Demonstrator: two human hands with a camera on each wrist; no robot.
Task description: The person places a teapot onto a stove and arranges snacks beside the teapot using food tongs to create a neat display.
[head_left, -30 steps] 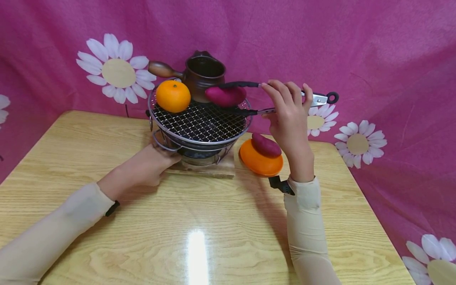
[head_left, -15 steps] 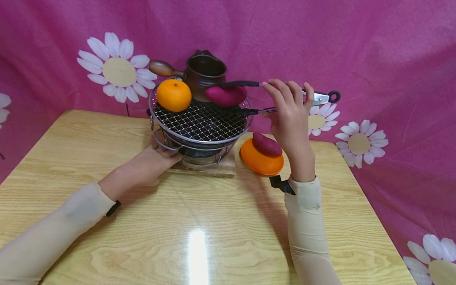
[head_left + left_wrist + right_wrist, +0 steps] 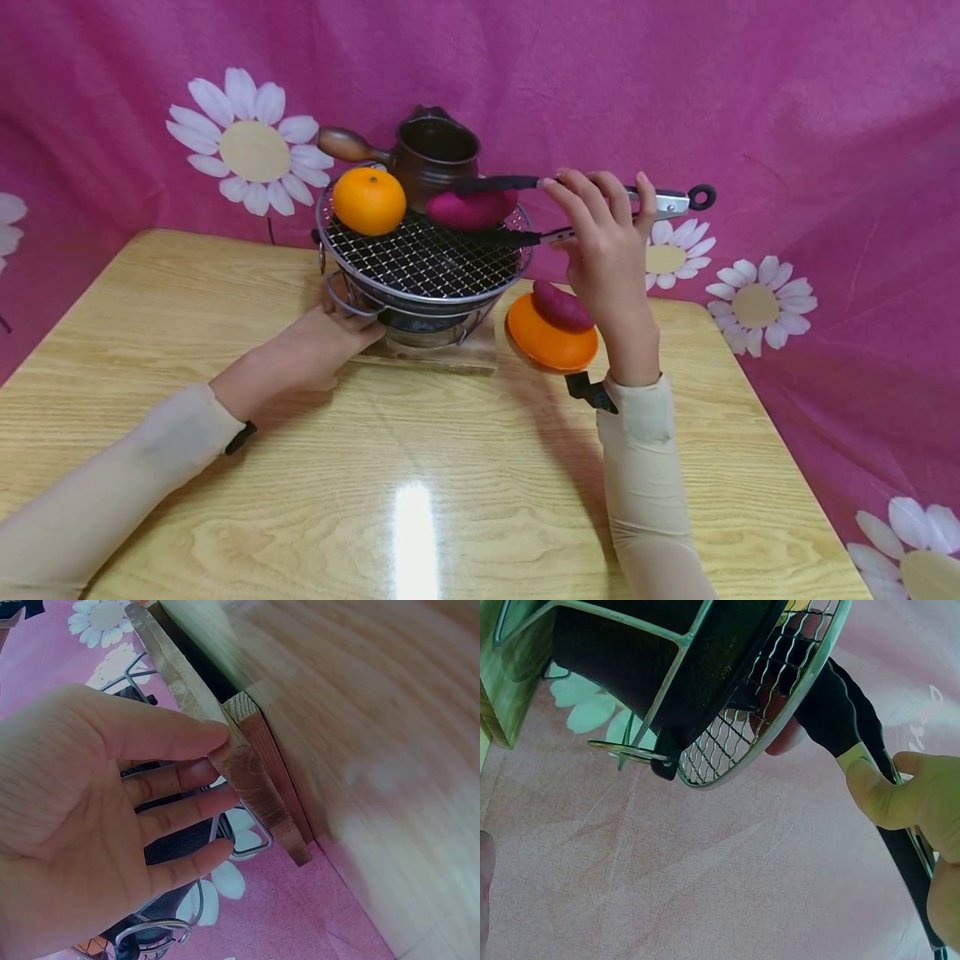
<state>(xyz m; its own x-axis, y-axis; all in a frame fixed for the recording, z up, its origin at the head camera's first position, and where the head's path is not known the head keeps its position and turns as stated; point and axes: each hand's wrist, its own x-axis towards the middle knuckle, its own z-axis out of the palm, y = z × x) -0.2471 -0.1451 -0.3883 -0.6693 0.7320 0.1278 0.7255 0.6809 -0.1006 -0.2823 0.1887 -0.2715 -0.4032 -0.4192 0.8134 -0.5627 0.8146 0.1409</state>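
My right hand (image 3: 611,250) grips a pair of black-tipped metal tongs (image 3: 667,204), seen also in the right wrist view. Between the tong tips is a purple sweet potato (image 3: 468,210), over the right back part of the wire grill (image 3: 435,267); whether both tips touch it, I cannot tell. With thumb and fingers, my left hand (image 3: 97,802) pinches the edge of the wooden board (image 3: 255,787) under the grill. A mandarin (image 3: 369,202) sits at the grill's left. Behind it stands a brown side-handled pot (image 3: 437,158).
Right of the grill, an orange plate (image 3: 547,346) holds a second purple sweet potato (image 3: 562,307). The wooden table (image 3: 300,483) ends at a pink flowered cloth (image 3: 600,83) behind. A wire handle (image 3: 348,304) juts from the grill's front left.
The tongs and the sweet potato between them have shifted slightly left, and the upper tong arm sits a little lower. My left hand stays at the board.
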